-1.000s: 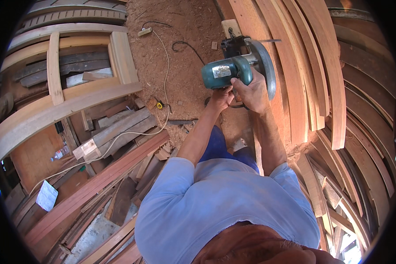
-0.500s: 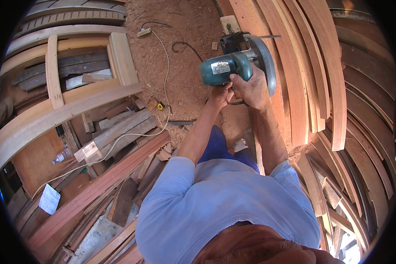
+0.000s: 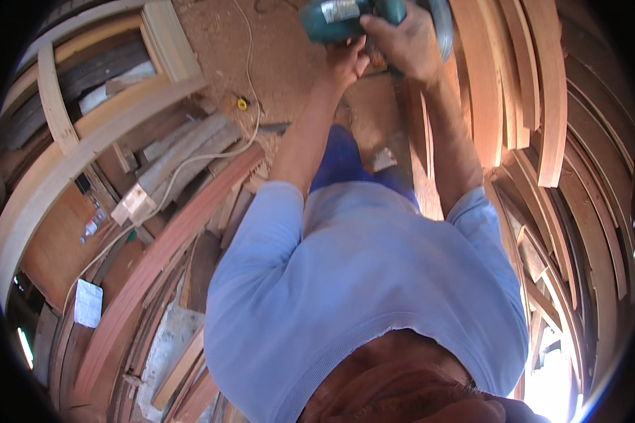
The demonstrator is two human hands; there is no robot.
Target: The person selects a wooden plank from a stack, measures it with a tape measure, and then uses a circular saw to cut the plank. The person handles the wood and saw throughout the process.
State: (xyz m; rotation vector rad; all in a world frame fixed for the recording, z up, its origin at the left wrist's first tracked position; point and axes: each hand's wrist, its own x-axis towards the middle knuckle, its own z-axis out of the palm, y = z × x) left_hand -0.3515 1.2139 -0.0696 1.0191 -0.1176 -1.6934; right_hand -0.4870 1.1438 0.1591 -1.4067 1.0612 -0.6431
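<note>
At the top centre of the frame sits a teal saw (image 3: 346,17) with a grey round blade guard at its right, partly cut off by the frame's upper edge. The right hand (image 3: 402,42) is wrapped around its handle; the left hand (image 3: 346,63) curls against its underside. Curved planks (image 3: 543,92) stand at the right, beside the saw.

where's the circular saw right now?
In the head view, the teal circular saw sits at the top edge, centre-right, gripped by the right hand with the left hand just below it, beside the stacked wooden planks on the right.
</note>
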